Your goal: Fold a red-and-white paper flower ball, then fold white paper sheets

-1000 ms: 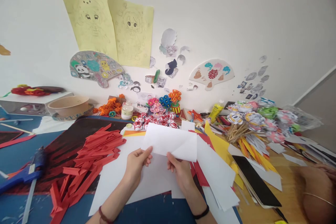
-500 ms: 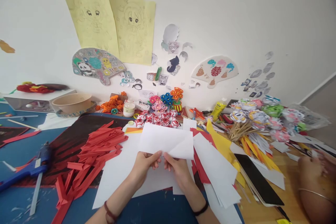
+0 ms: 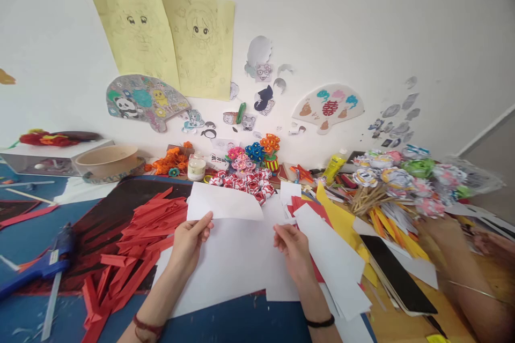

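Note:
My left hand (image 3: 192, 241) pinches a white sheet of paper (image 3: 225, 202) between thumb and fingers at its lower edge. The sheet is raised over larger white sheets (image 3: 225, 262) lying flat, and its right end curves free. Apart from it, to the right, my right hand (image 3: 293, 246) is closed in a pinch. A narrow white paper strip (image 3: 287, 221) shows at those fingertips; its full length cannot be made out. Beside my right hand lie more white paper pieces (image 3: 333, 257), partly over red paper.
Folded red paper strips (image 3: 137, 241) are piled left, near a blue glue gun (image 3: 56, 257). Paper flowers (image 3: 251, 182) stand at the back. At right are a dark phone-like slab (image 3: 396, 273), a flower bunch (image 3: 386, 171) and another person's arm (image 3: 462, 268).
Both hands held the white paper close together; now they are apart. My left hand has moved left with the sheet, my right hand right with a narrow white strip. The other person's arm moved forward.

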A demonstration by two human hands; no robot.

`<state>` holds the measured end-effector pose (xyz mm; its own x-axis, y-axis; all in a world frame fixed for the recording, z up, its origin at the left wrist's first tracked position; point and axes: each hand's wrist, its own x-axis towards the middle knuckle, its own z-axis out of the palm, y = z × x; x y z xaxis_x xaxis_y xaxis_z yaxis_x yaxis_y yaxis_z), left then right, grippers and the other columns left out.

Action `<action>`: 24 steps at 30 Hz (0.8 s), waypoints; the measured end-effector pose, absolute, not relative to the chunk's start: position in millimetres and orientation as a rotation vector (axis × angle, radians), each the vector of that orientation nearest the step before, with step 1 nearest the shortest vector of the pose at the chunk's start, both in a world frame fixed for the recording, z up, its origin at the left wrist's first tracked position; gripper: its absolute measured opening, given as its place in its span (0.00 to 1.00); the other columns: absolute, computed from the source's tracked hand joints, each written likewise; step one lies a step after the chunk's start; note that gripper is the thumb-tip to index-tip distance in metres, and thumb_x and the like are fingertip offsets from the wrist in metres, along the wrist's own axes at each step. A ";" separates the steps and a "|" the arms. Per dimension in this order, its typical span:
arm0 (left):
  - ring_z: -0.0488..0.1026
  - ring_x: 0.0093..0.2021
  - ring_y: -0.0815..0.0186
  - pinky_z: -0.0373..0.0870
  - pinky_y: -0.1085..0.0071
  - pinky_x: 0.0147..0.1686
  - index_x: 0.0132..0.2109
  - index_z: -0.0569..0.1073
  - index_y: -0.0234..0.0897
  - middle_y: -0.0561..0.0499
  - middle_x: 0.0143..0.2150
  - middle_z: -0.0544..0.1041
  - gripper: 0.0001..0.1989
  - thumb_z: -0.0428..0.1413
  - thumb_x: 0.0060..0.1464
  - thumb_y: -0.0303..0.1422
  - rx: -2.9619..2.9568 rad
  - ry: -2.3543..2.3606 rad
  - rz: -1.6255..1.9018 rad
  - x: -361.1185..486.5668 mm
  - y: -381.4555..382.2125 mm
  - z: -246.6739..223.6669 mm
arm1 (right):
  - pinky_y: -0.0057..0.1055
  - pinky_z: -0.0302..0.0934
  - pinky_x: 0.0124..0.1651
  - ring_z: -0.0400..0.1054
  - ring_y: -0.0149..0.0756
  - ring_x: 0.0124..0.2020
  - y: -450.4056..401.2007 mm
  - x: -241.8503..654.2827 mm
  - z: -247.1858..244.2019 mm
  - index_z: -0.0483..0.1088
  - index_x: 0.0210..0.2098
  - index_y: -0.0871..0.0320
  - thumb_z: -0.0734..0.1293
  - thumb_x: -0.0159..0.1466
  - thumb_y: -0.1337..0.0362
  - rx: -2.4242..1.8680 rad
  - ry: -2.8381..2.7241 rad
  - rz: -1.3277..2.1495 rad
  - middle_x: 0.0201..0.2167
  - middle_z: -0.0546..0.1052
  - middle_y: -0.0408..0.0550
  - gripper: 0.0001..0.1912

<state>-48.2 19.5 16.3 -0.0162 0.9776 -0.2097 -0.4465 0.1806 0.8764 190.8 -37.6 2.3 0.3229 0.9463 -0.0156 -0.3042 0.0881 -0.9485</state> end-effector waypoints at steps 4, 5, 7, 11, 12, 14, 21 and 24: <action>0.58 0.17 0.79 0.56 0.81 0.19 0.22 0.75 0.30 0.55 0.17 0.69 0.15 0.67 0.42 0.37 0.726 0.923 1.227 -37.3 12.5 13.7 | 0.25 0.54 0.23 0.67 0.29 0.20 -39.2 166.2 -2.4 0.76 0.29 0.64 0.71 0.57 0.51 -1.041 -1.064 1.446 0.22 0.74 0.47 0.19; 0.58 0.17 0.79 0.55 0.81 0.20 0.22 0.75 0.30 0.55 0.16 0.68 0.15 0.67 0.44 0.38 0.750 0.903 1.195 -33.1 9.8 13.2 | 0.26 0.55 0.24 0.68 0.30 0.21 -38.9 159.4 -3.4 0.77 0.33 0.64 0.70 0.58 0.50 -1.001 -1.119 1.524 0.24 0.75 0.49 0.20; 0.57 0.17 0.79 0.55 0.80 0.19 0.22 0.75 0.30 0.55 0.15 0.67 0.17 0.65 0.46 0.40 0.812 0.888 1.123 -25.8 4.4 12.5 | 0.26 0.56 0.25 0.69 0.30 0.22 -37.4 149.2 -4.4 0.76 0.40 0.63 0.70 0.57 0.49 -0.926 -1.149 1.590 0.27 0.76 0.49 0.22; 0.57 0.16 0.78 0.52 0.79 0.19 0.21 0.75 0.29 0.55 0.12 0.65 0.20 0.63 0.48 0.43 0.939 0.933 1.044 -18.5 -3.4 12.7 | 0.25 0.55 0.25 0.67 0.29 0.23 -33.4 144.4 -4.0 0.76 0.32 0.62 0.71 0.57 0.51 -0.877 -0.995 1.481 0.25 0.75 0.48 0.18; 0.57 0.16 0.78 0.52 0.79 0.19 0.21 0.75 0.29 0.55 0.12 0.66 0.20 0.63 0.48 0.43 0.967 0.942 1.038 -18.1 -4.4 13.2 | 0.25 0.55 0.25 0.66 0.28 0.23 -32.8 145.5 -3.9 0.76 0.28 0.63 0.71 0.57 0.52 -0.883 -0.950 1.446 0.24 0.75 0.48 0.17; 0.58 0.16 0.77 0.52 0.78 0.19 0.20 0.75 0.30 0.54 0.12 0.66 0.21 0.63 0.48 0.44 1.027 0.957 1.040 -18.3 -5.6 14.5 | 0.25 0.54 0.25 0.65 0.27 0.22 -32.1 148.9 -4.0 0.75 0.24 0.63 0.72 0.57 0.54 -0.900 -0.891 1.398 0.23 0.74 0.47 0.17; 0.59 0.15 0.75 0.54 0.76 0.18 0.18 0.74 0.31 0.54 0.11 0.66 0.20 0.64 0.46 0.42 1.121 1.007 1.140 -26.6 -1.7 20.3 | 0.25 0.51 0.22 0.61 0.26 0.19 -30.5 166.5 1.1 0.74 0.20 0.63 0.74 0.54 0.57 -1.045 -0.760 1.198 0.19 0.73 0.47 0.16; 0.58 0.15 0.75 0.54 0.76 0.18 0.18 0.74 0.31 0.54 0.11 0.66 0.19 0.64 0.45 0.41 1.078 1.017 1.176 -31.8 2.3 21.9 | 0.26 0.52 0.23 0.61 0.27 0.19 -30.5 175.8 5.7 0.73 0.19 0.62 0.74 0.54 0.56 -1.080 -0.742 1.088 0.18 0.72 0.46 0.16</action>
